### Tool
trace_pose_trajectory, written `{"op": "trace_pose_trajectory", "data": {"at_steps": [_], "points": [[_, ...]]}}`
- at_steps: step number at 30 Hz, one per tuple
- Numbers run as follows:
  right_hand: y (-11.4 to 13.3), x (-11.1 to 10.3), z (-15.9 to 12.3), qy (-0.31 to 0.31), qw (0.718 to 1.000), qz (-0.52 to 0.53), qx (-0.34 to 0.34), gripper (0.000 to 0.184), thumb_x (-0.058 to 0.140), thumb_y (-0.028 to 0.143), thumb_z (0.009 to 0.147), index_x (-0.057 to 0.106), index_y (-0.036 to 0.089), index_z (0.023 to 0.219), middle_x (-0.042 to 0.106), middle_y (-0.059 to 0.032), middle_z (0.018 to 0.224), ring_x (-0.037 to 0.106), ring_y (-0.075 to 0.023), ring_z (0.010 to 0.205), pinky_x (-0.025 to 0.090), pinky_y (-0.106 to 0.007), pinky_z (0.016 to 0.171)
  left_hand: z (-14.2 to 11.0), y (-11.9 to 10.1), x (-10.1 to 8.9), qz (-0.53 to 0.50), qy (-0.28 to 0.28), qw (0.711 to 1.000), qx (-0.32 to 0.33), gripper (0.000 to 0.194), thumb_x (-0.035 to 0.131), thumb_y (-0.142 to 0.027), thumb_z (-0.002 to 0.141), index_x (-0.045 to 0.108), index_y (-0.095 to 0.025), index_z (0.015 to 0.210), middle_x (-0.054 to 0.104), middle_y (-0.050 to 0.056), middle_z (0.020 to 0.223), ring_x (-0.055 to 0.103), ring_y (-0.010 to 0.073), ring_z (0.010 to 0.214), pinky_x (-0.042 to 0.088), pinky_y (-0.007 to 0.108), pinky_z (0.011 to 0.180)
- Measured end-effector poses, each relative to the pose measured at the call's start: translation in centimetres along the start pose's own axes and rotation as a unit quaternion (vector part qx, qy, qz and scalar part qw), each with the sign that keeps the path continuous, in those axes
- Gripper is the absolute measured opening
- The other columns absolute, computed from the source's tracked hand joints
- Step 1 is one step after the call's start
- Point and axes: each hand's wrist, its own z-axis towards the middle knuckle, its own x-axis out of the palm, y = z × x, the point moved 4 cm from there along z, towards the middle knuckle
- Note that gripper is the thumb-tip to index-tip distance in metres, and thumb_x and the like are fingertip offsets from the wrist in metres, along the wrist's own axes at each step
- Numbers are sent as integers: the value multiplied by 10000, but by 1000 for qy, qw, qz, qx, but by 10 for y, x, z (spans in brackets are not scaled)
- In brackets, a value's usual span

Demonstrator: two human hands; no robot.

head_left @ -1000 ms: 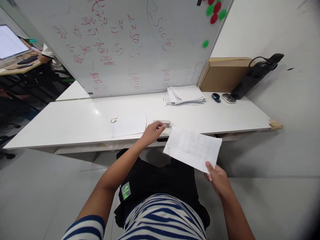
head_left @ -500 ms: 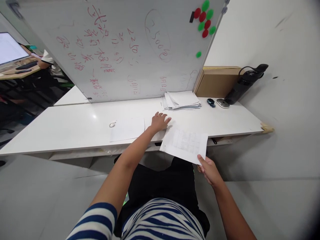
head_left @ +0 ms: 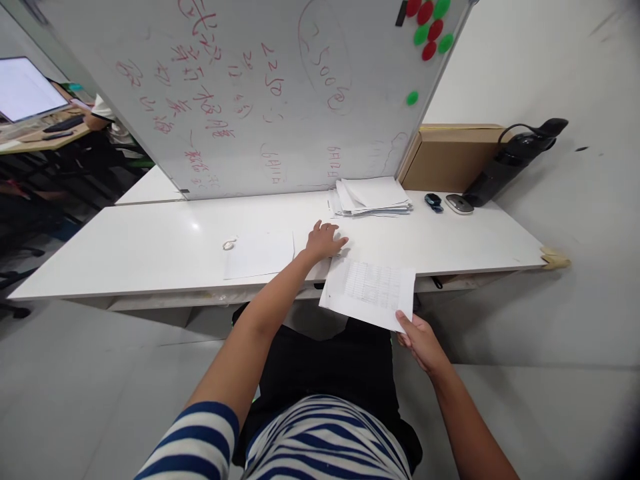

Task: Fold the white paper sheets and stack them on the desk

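Between thumb and fingers, my right hand (head_left: 419,339) grips the near right corner of a printed paper sheet (head_left: 370,290), which sticks out past the desk's front edge. A grey table of print covers its upper face. My left hand (head_left: 324,241) is over the desk just beyond the sheet's far left corner, fingers spread, nothing seen in it; I cannot tell whether its fingertips touch the desktop. Left of that hand lies a blank white sheet (head_left: 260,255), with a small white coiled item (head_left: 229,245) at its left corner. A stack of papers (head_left: 373,195) rests beyond my left hand.
A whiteboard (head_left: 280,133) with red writing and round magnets stands along the desk's (head_left: 150,253) back. To the right are a watch-like dark item (head_left: 433,202), a mouse (head_left: 459,204), a black bottle (head_left: 515,163) and a cardboard box (head_left: 450,160). Another person's arm (head_left: 97,119) shows far left.
The view has shifted slightly, so the desk items appear a little displaced. Both hands keep nearly the same poses, and the printed sheet stays in my right hand.
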Motion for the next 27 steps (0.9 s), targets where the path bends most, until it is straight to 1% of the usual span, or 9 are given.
{"op": "trace_pose_trajectory", "data": {"at_steps": [4, 9, 17, 20, 23, 25, 27], "points": [[3, 1, 0, -2, 1000, -2, -2, 459, 667, 628, 701, 564, 184, 754, 304, 92, 411, 217, -78, 421, 192, -251, 456, 3, 2, 2, -2, 3, 1000, 7, 660, 434, -615, 826, 435, -205, 1344, 392, 93, 1464, 103, 343, 1422, 242, 514, 1087], [6, 0, 3, 1, 1000, -6, -3, 434, 650, 609, 735, 566, 184, 741, 308, 88, 410, 225, -79, 427, 192, -254, 462, 5, 3, 3, -10, 2, 1000, 13, 659, 438, -612, 825, 444, -198, 1338, 405, 94, 1456, 120, 345, 1417, 248, 507, 1083], [6, 0, 3, -8, 1000, -6, -3, 427, 657, 605, 734, 543, 194, 712, 322, 81, 406, 243, -86, 429, 193, -260, 463, 3, -1, 0, -1, 30, 999, 17, 643, 407, -600, 850, 444, -183, 1337, 388, 108, 1467, 121, 354, 1416, 257, 520, 1076], [5, -2, 2, -13, 1000, -12, 2, 419, 651, 595, 748, 537, 195, 695, 323, 78, 410, 250, -85, 430, 193, -260, 458, 5, -2, 2, 12, 38, 999, 21, 632, 405, -593, 859, 444, -175, 1332, 387, 120, 1463, 121, 367, 1412, 246, 531, 1079], [4, -6, 0, -24, 1000, -16, 5, 405, 645, 580, 763, 526, 202, 683, 331, 75, 421, 257, -84, 432, 215, -258, 457, 5, -5, 9, 50, 39, 997, 32, 552, 385, -533, 896, 473, -163, 1297, 380, 136, 1459, 93, 361, 1420, 173, 558, 1102], [3, -8, -1, -35, 999, -28, 3, 409, 639, 595, 759, 533, 206, 692, 337, 73, 425, 273, -90, 430, 241, -261, 455, 5, -8, 14, 79, 29, 995, 44, 486, 343, -480, 929, 480, -178, 1284, 360, 121, 1469, 50, 341, 1432, 83, 567, 1123], [3, -9, -2, -47, 998, -42, 2, 423, 635, 618, 747, 548, 205, 707, 346, 69, 426, 294, -97, 428, 264, -264, 450, 5, -10, 17, 105, 21, 993, 52, 465, 296, -452, 948, 446, -210, 1316, 322, 90, 1494, 10, 317, 1441, 15, 562, 1134]]}}
